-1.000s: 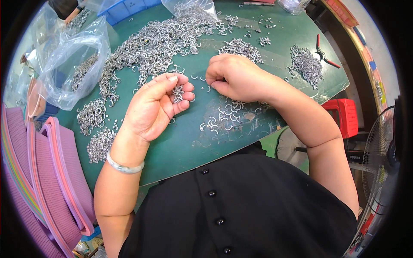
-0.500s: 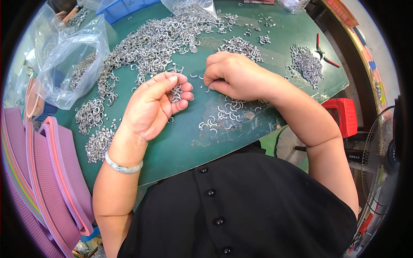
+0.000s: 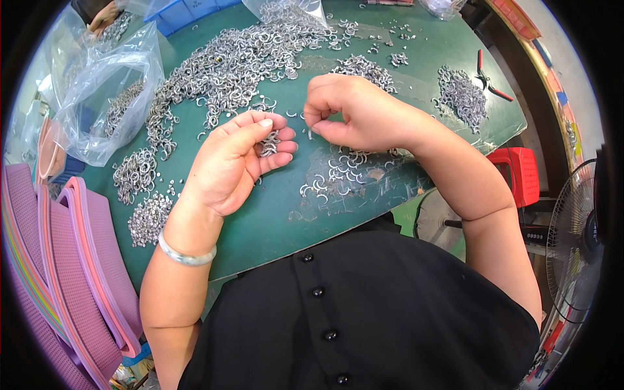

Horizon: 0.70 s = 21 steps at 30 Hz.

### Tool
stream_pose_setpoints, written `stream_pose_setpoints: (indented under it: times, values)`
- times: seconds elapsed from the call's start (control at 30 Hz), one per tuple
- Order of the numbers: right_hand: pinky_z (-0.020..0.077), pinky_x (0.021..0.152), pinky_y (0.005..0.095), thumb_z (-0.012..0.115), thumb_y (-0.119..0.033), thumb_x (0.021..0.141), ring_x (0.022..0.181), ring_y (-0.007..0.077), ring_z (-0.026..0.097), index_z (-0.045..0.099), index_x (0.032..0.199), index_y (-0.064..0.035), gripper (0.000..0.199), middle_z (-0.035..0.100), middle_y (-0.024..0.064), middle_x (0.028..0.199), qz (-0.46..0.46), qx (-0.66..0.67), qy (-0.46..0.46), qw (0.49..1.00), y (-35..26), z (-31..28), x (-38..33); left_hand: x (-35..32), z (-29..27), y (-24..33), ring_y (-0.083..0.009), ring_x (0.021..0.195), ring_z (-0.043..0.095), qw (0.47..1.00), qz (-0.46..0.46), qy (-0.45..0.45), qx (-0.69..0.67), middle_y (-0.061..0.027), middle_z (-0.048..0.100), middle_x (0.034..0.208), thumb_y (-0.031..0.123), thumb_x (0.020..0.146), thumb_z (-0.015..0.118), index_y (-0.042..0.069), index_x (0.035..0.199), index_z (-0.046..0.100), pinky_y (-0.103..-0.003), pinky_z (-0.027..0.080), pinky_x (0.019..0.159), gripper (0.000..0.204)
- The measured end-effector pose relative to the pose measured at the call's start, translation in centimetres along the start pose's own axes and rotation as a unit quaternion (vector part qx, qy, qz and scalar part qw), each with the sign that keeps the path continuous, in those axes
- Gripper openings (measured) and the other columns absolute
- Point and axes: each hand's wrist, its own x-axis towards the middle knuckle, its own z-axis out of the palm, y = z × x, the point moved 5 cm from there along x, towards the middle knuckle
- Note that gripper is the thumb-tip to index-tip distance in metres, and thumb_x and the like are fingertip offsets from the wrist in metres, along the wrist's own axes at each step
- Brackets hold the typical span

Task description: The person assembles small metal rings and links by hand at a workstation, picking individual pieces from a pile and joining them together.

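Observation:
My left hand (image 3: 227,162), palm partly up, curls its fingers round a small clutch of grey metal C-shaped rings (image 3: 269,144). Just to its right, my right hand (image 3: 361,114) hovers low over the green table (image 3: 260,224), thumb and forefinger drawn together in a pinch. A tiny silvery piece shows by those fingertips; whether they grip it I cannot tell. Loose rings (image 3: 348,168) lie scattered below my right wrist. Beyond both hands spreads a large heap of the same rings (image 3: 224,68), and a smaller pile (image 3: 367,70) sits behind the right hand.
Clear plastic bags (image 3: 133,62) and a blue bin (image 3: 195,13) stand at the far left. More metal piles (image 3: 149,218) line the left side. Red-handled pliers (image 3: 486,79) lie beside another pile (image 3: 463,97) at right. Another person's hand (image 3: 104,18) shows at the upper left.
My right hand has shifted slightly left and up, toward my left hand. The left hand stays nearly in place, still cupping the rings. The other person's hand has moved at the upper left.

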Motion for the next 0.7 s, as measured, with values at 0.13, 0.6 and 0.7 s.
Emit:
stream_pose_setpoints:
  times: [0.13, 0.6, 0.7]
  values:
    - [0.0442, 0.062, 0.0279, 0.061, -0.003, 0.075, 0.073, 0.0175, 0.056, 0.061, 0.081, -0.0018, 0.006, 0.056, 0.0046, 0.077, -0.008, 0.142, 0.055, 0.988, -0.9, -0.5, 0.6, -0.1, 1.3, -0.3, -0.0215, 0.086, 0.06, 0.998, -0.025, -0.02, -0.063, -0.0141, 0.06, 0.096, 0.019, 0.094, 0.042, -0.005, 0.105, 0.054, -0.029, 0.051, 0.074, 0.029]
    - [0.0455, 0.068, 0.0366, 0.063, -0.008, 0.072, 0.078, 0.0269, 0.055, 0.064, 0.075, -0.0044, 0.005, 0.056, 0.0071, 0.075, 0.022, -0.105, 0.067, 0.992, 1.5, 0.4, 0.1, 0.1, -1.0, 0.3, -0.0195, 0.08, 0.059, 0.998, 0.004, 0.019, -0.058, -0.0125, 0.058, 0.091, 0.019, 0.094, 0.044, -0.005, 0.103, 0.054, -0.027, 0.052, 0.07, 0.027]
    - [0.0456, 0.067, 0.0364, 0.063, -0.008, 0.071, 0.078, 0.0267, 0.055, 0.063, 0.075, -0.0043, 0.006, 0.055, 0.0071, 0.076, 0.005, -0.128, 0.068, 0.989, 1.2, 0.7, 0.2, 0.1, -1.4, 0.4, -0.0199, 0.081, 0.059, 0.998, 0.01, 0.016, -0.058, -0.0129, 0.058, 0.092, 0.018, 0.094, 0.045, -0.005, 0.103, 0.054, -0.028, 0.052, 0.072, 0.027]
